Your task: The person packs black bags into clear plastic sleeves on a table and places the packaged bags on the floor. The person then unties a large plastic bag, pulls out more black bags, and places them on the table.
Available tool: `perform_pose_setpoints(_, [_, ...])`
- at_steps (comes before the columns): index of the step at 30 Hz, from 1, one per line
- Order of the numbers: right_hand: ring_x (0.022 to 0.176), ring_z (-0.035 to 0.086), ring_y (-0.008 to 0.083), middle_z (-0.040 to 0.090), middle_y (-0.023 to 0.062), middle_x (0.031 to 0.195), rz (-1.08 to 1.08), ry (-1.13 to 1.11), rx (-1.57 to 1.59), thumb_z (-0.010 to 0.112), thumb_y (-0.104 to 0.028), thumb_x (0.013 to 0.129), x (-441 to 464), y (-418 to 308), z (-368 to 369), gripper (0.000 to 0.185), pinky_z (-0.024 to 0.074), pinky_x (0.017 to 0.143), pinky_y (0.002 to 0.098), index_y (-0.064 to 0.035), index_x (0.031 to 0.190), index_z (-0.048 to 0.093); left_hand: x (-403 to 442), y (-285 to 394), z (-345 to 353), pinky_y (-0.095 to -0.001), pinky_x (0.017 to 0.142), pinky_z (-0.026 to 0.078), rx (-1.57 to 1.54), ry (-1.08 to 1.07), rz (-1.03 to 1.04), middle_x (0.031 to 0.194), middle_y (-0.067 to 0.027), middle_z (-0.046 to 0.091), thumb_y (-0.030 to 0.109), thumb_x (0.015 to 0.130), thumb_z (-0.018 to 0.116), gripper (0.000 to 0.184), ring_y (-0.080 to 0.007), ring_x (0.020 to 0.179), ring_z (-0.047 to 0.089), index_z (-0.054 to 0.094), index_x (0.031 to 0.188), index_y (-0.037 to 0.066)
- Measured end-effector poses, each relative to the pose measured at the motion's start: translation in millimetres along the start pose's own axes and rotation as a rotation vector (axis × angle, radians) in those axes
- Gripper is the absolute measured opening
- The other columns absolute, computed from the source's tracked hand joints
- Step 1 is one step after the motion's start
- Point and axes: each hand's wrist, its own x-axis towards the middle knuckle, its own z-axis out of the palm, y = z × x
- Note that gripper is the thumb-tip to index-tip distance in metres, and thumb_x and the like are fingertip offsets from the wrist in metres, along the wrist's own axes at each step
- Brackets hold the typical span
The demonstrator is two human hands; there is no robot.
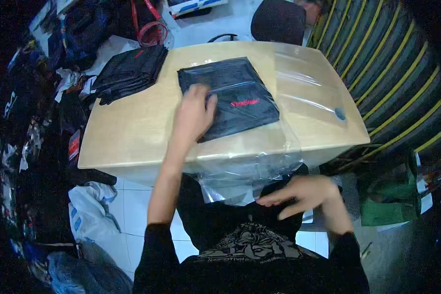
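A black folded fabric piece with red lettering (pixel 230 98) lies flat in the middle of the wooden table. My left hand (pixel 195 112) is over its left side, fingers bent and slightly blurred; whether they hold anything is hidden. Clear plastic (pixel 240 171) extends from beside the black piece over the table's front edge and hangs down above my lap. My right hand (pixel 304 193) is in front of the table, next to the hanging plastic, fingers apart and nothing held.
A stack of black folded pieces (pixel 132 71) sits at the table's (pixel 127 132) back left. More clear plastic (pixel 308 83) covers the right side. A dark chair (pixel 279 22) stands behind. White plastic bags (pixel 93 210) lie on the floor at left, a green bag (pixel 389 196) at right.
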Motion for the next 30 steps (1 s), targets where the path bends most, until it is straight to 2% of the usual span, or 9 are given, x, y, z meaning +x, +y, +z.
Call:
perform_pose_setpoints(3, [0.092, 0.064, 0.0177, 0.065, 0.0125, 0.107, -0.166, 0.44, 0.349, 0.056, -0.02, 0.091, 46.4, -31.7, -84.3, 0.033, 0.0527, 0.081, 0.0331, -0.0025, 0.119, 0.058, 67.5, -43.1, 40.4, -0.0422, 0.094, 0.043, 0.268, -0.002, -0.002, 0.125, -0.0207, 0.052, 0.035, 0.088, 0.054, 0.047, -0.039, 0.113, 0.05, 0.053, 0.12, 0.001])
perform_pose_setpoints(4, [0.091, 0.064, 0.0216, 0.065, 0.0139, 0.107, -0.277, 0.684, 0.117, 0.056, -0.024, 0.09, 85.2, -23.0, -118.7, 0.036, 0.0515, 0.082, 0.034, -0.0032, 0.119, 0.058, 86.3, -44.8, 48.2, -0.0495, 0.101, 0.035, 0.292, -0.154, -0.147, 0.139, -0.0182, 0.04, 0.05, 0.089, 0.045, 0.059, -0.0377, 0.127, 0.038, 0.046, 0.132, 0.009])
perform_pose_setpoints(5, [0.093, 0.064, 0.0307, 0.064, 0.0155, 0.111, -0.246, 0.884, -0.582, 0.055, -0.031, 0.089, 123.0, -2.8, -161.9, 0.04, 0.0497, 0.085, 0.037, -0.0061, 0.121, 0.058, 97.1, -49.4, 60.2, -0.0516, 0.103, 0.032, 0.327, -0.193, -0.192, 0.142, -0.017, 0.036, 0.052, 0.089, 0.042, 0.06, -0.0366, 0.13, 0.035, 0.043, 0.134, 0.013])
perform_pose_setpoints(6, [0.101, 0.059, 0.0385, 0.06, 0.017, 0.117, -0.138, 0.982, -0.742, 0.052, -0.038, 0.088, 156.1, 15.5, -188.7, 0.046, 0.046, 0.091, 0.0382, -0.0093, 0.124, 0.055, 104.8, -58.3, 77.5, -0.0537, 0.104, 0.029, 0.36, -0.23, -0.237, 0.144, -0.0159, 0.032, 0.055, 0.089, 0.039, 0.062, -0.0355, 0.133, 0.031, 0.041, 0.137, 0.017])
perform_pose_setpoints(9, [0.136, 0.024, 0.0335, 0.023, 0.0105, 0.15, 0.363, 0.901, -0.912, 0.039, -0.054, 0.089, 222.5, 89.9, -226.7, 0.06, 0.0247, 0.106, 0.0575, -0.0228, 0.14, 0.035, 90.0, -81.8, 120.4, -0.0539, 0.108, 0.017, 0.413, -0.322, -0.354, 0.149, -0.0112, 0.026, 0.062, 0.087, 0.031, 0.064, -0.0303, 0.137, 0.024, 0.036, 0.141, 0.026])
perform_pose_setpoints(18, [0.137, 0.025, 0.028, 0.029, 0.0073, 0.148, 0.338, 0.948, -0.755, 0.037, -0.054, 0.089, 229.6, 132.5, -217.2, 0.056, 0.0228, 0.108, 0.0542, -0.0248, 0.137, 0.041, 82.3, -84.4, 122.1, -0.0523, 0.107, 0.018, 0.425, -0.276, -0.344, 0.144, -0.015, 0.035, 0.059, 0.089, 0.03, 0.064, -0.0317, 0.134, 0.03, 0.04, 0.139, 0.021])
perform_pose_setpoints(21, [0.135, 0.029, 0.0289, 0.033, 0.0082, 0.146, 0.657, 0.657, -0.678, 0.036, -0.052, 0.089, 228.2, 77.4, -240.1, 0.054, 0.0234, 0.106, 0.056, -0.0245, 0.134, 0.046, 112.4, -77.6, 102.9, -0.0522, 0.107, 0.018, 0.345, -0.454, -0.422, 0.142, -0.015, 0.038, 0.058, 0.09, 0.028, 0.064, -0.0321, 0.133, 0.032, 0.04, 0.138, 0.017])
perform_pose_setpoints(25, [0.132, 0.033, 0.0289, 0.038, 0.009, 0.142, 0.386, 0.868, -0.833, 0.036, -0.051, 0.089, 263.4, 102.7, -256.3, 0.05, 0.0238, 0.105, 0.0592, -0.0258, 0.129, 0.052, 112.3, -98.3, 127.9, -0.0523, 0.107, 0.02, 0.421, -0.322, -0.401, 0.137, -0.0141, 0.045, 0.055, 0.09, 0.029, 0.064, -0.0307, 0.129, 0.039, 0.045, 0.134, 0.012])
perform_pose_setpoints(30, [0.132, 0.034, 0.0256, 0.042, 0.0069, 0.14, 0.481, 0.902, -0.771, 0.036, -0.052, 0.09, 270.4, 113.0, -237.1, 0.051, 0.0272, 0.105, 0.0559, -0.0233, 0.128, 0.052, 117.2, -95.4, 122.2, -0.0489, 0.108, 0.019, 0.395, -0.41, -0.477, 0.136, -0.0137, 0.046, 0.052, 0.09, 0.03, 0.062, -0.0292, 0.127, 0.041, 0.046, 0.133, 0.011])
